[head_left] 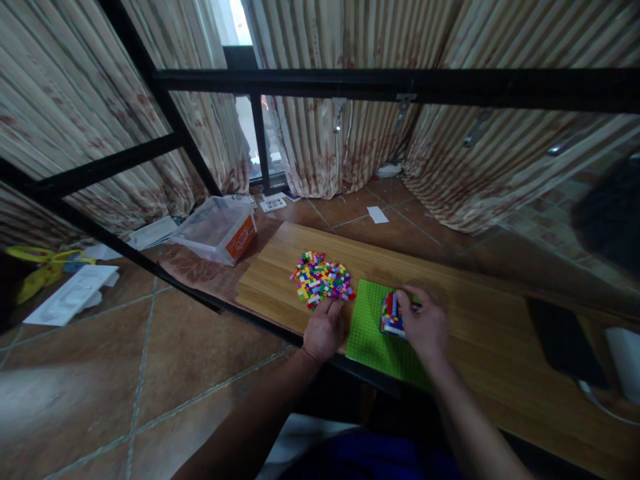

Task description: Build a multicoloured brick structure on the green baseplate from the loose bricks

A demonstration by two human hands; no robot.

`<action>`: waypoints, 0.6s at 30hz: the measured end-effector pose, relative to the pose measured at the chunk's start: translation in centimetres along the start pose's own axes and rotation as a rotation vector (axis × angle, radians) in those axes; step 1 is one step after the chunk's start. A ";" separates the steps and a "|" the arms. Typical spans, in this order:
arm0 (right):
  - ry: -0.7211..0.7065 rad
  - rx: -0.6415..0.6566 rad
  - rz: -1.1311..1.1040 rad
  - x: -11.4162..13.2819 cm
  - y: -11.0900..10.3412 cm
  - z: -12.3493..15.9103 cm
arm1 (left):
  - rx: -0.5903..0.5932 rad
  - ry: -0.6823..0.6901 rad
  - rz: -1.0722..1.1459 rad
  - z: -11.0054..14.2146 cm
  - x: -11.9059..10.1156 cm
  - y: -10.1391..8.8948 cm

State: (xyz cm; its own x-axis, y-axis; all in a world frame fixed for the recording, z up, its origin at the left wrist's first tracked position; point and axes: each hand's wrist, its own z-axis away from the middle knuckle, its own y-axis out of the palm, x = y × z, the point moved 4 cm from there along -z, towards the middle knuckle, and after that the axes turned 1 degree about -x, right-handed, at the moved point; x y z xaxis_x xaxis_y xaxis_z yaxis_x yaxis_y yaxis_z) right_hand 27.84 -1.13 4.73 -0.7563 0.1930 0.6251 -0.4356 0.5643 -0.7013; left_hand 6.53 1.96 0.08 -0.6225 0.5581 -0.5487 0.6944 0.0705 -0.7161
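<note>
A heap of small multicoloured toy bricks (pixel 323 277) lies loose on the wooden table. At its near edge is my left hand (pixel 324 331), fingers curled together and touching the bricks; whatever they pinch is hidden. To the right, a green studded baseplate (pixel 365 337) reaches the table's front edge. On it stands a small block built from coloured bricks (pixel 391 312), with red, blue, yellow and white parts showing. My right hand (pixel 424 323) grips this brick build from its right side, thumb on top, covering part of it.
A clear plastic box (pixel 210 227) with an orange label stands beyond the table's left end. Toward the right end lie a dark flat device (pixel 565 340) and a white object (pixel 625 360) with a cable. Black metal bars (pixel 300 81) run across in front of the curtains.
</note>
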 end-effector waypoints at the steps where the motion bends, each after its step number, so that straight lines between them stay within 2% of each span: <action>1: -0.097 -0.021 0.025 1.3 -0.1 0.3 | 0.003 0.004 0.001 0.0 0.0 0.0; 4: -0.290 0.064 0.052 4.7 1.0 1.1 | 0.004 0.014 0.015 0.0 0.0 0.1; 7: -0.352 0.209 0.166 7.0 3.2 1.3 | -0.006 0.021 0.020 0.0 0.0 0.0; 11: -0.355 0.372 0.341 8.1 6.2 0.7 | -0.021 0.033 0.025 -0.2 -0.3 -0.2; 14: -0.322 0.406 0.408 8.2 7.4 0.2 | -0.028 0.033 0.041 -0.3 -0.4 -0.3; 18: -0.292 0.411 0.440 8.6 7.9 0.1 | -0.039 0.045 0.051 -0.3 -0.3 -0.3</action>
State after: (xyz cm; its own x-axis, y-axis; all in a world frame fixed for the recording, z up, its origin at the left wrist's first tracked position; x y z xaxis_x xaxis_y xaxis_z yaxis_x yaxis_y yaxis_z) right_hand 17.86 4.93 4.58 -0.9819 0.0775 0.1727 -0.1628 0.1194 -0.9794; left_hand 6.57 2.06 0.61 -0.5694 0.5986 -0.5634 0.7389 0.0724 -0.6699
